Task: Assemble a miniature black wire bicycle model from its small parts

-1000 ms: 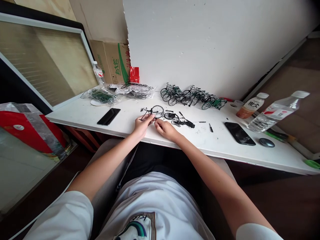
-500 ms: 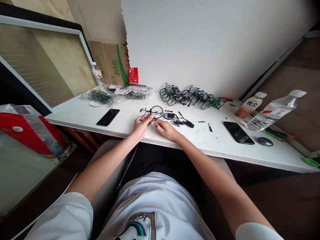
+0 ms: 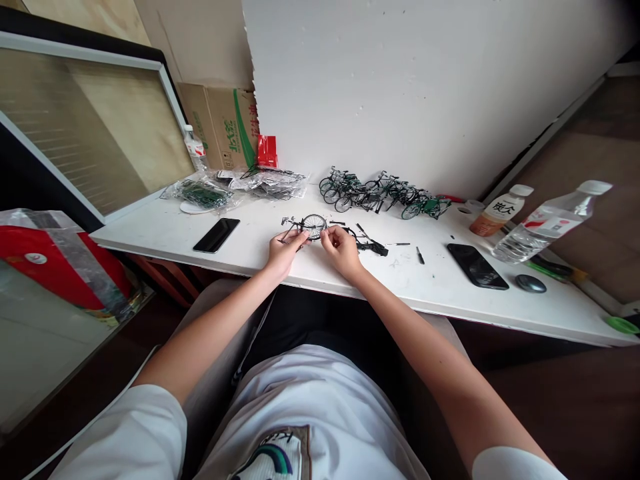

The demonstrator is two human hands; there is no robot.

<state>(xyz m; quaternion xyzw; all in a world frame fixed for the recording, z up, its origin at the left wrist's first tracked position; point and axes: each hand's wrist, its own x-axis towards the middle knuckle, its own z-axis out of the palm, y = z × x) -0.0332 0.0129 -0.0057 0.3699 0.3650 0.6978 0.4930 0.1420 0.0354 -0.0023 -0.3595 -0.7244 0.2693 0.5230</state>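
Note:
My left hand (image 3: 284,252) is closed around the frame of a small model bicycle (image 3: 294,225), just above the front part of the white table. The spoked wheel (image 3: 315,224) of this bicycle stands up to the right of my left thumb. Thumb and fingertips of my right hand (image 3: 344,251) are pinched at the wheel's right edge. Whether a tiny part is also between them is hidden. Right behind that hand lie black model bicycle parts (image 3: 377,249), partly covered by it. A small screwdriver (image 3: 421,255) lies farther right.
Several finished-looking model bicycles (image 3: 360,193) stand along the wall. Plastic bags of parts (image 3: 205,193) lie back left, near a cardboard box (image 3: 220,123). A phone (image 3: 216,235) is left; another phone (image 3: 477,265), a mouse (image 3: 531,283) and bottles (image 3: 545,223) are right.
My right hand has moved up and slightly right, from below the wheel to its right edge, now covering some loose parts. My left hand and the bicycle have barely moved.

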